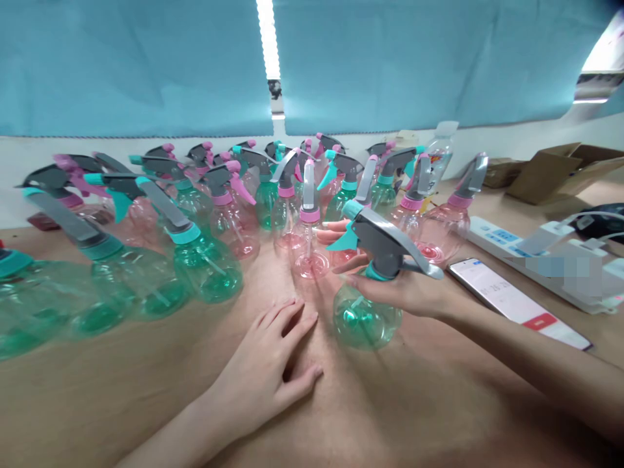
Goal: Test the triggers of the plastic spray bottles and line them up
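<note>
Fingers of the right hand, in the head view, are curling around the neck of a green spray bottle toward five o'clock; whether its base is touching the table, I cannot tell. Toward seven o'clock the left hand is lying slack, gripping nothing. Other spray bottles are crowding from nine round to three o'clock. With no liquid showing, the held one is probably feeling light, its thin wall slippery and easily dented; the stiff collar is likely offering the surest hold.
</note>
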{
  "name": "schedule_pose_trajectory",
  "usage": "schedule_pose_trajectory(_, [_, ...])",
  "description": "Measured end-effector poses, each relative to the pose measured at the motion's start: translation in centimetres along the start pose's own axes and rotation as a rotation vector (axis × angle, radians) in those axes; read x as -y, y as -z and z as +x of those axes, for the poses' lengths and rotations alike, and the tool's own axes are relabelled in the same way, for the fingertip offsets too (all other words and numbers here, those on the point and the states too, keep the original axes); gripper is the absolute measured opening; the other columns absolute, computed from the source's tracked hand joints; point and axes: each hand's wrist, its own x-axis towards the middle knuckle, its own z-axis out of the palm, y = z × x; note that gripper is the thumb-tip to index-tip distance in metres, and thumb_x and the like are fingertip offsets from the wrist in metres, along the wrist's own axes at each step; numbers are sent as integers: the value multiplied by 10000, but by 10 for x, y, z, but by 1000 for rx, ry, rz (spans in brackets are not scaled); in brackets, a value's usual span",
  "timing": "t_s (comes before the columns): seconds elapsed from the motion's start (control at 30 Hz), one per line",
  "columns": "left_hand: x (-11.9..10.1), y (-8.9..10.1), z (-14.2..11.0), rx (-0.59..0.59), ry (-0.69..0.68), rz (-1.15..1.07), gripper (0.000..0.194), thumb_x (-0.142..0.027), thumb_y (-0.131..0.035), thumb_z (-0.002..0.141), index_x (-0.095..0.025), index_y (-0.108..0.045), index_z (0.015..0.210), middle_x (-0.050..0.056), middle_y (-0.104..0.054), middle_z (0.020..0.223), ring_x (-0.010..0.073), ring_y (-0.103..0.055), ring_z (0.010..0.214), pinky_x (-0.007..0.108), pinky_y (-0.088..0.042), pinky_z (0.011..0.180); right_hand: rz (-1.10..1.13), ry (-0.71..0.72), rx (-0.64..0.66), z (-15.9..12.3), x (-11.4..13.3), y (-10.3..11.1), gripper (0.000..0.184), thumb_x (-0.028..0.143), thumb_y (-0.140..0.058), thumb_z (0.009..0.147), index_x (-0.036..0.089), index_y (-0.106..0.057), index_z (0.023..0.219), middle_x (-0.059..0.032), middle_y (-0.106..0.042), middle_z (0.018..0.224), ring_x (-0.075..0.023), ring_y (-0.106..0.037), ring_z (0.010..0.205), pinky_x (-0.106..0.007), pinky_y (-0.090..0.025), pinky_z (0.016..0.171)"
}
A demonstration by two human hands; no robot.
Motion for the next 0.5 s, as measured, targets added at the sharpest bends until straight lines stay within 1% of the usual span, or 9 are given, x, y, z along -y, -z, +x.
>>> schedule_pose_trajectory(0.1, [0,0,0,2,0,6,544,-418,-526,913,-187,-419,1395,163,-428,1414,347,-371,1316,549,-325,1053,-59,-17,-57,-1,4,-2,211,153,-580,729,221,-642,919,-11,-630,842,-143,-621,736,-249,-558,630])
schedule_pose_trajectory(0.23, [0,0,0,-5,6,1,551,-433,-529,912,-208,-409,1401,152,-425,1422,346,-371,1317,541,-325,1055,-114,-51,-100,-2,10,-5,155,212,-581,740,229,-615,891,-10,-619,822,-148,-601,672,-295,-557,613])
schedule_pose_trajectory(0.3, [0,0,0,-4,7,-4,551,-428,-530,910,-205,-411,1400,153,-430,1418,348,-373,1314,541,-332,1050,-117,-98,-116,-3,11,-7,189,231,-594,751,232,-605,940,-16,-625,852,-154,-613,681,-303,-557,605])
schedule_pose_trajectory(0.37, [-1,1,1,-3,7,-8,546,-419,-532,907,-205,-415,1396,150,-439,1410,346,-379,1310,539,-337,1047,-85,-139,-129,-5,11,-9,278,235,-608,756,233,-584,1033,-20,-636,881,-161,-638,723,-298,-568,615])
schedule_pose_trajectory(0.43, [-1,1,1,-9,9,-13,542,-411,-535,903,-211,-418,1393,142,-447,1406,343,-383,1306,537,-339,1046,-53,-135,-125,-6,11,-12,376,223,-610,755,233,-553,1126,-18,-646,879,-167,-658,755,-304,-582,643])
schedule_pose_trajectory(0.5, [-1,1,1,-19,10,-21,540,-410,-536,901,-215,-423,1391,137,-452,1406,346,-388,1302,535,-344,1042,-53,-94,-118,-6,12,-14,422,190,-598,748,231,-545,1165,-20,-658,901,-165,-666,761,-313,-589,681])
